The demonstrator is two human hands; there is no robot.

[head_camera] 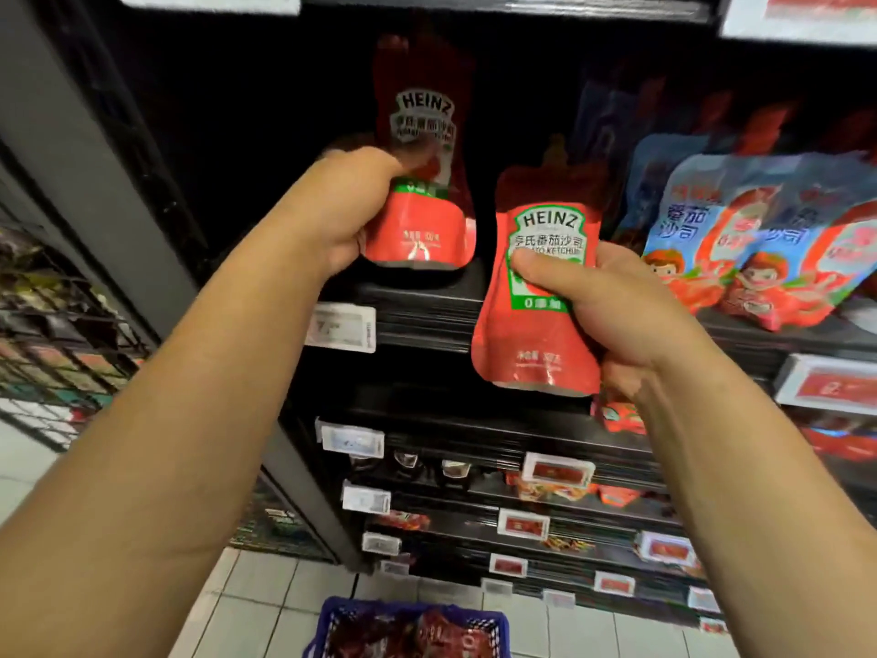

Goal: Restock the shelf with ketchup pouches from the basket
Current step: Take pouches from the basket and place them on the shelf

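Pouches in both hands, at shelf height. My left hand [339, 216] grips one pouch [422, 182] by its left edge near the waist, fingers wrapped behind, thumb on the front; its base sits at or just above the shelf [417, 301] lip, and I cannot tell whether it touches. My right hand [612, 306] pinches a second pouch [536, 296] at mid-body, thumb across the green label, fingers behind, in front of the shelf edge and not yet on it.

Handling, as I judge it: soft film bags, filled, moderately heavy for their size. Glossy skin with bright glare at the bottom, so likely slick. Body yields under the thumb; a hard squeeze would bulge it. Best hold is the narrowed waist or side seam, where the film is stiffer.

Shape: bottle outline, narrow neck on top, wide gusseted base that should stand alone if set down flat. Red film, white and green label.

Neighbours to the right: blue-and-red pouches [740, 239], packed, leaning. Shelf is dark ribbed metal with a price tag [340, 329] clipped on its front. Basket [332, 619] below on the tiled floor, blue plastic mesh, more red pouches inside.
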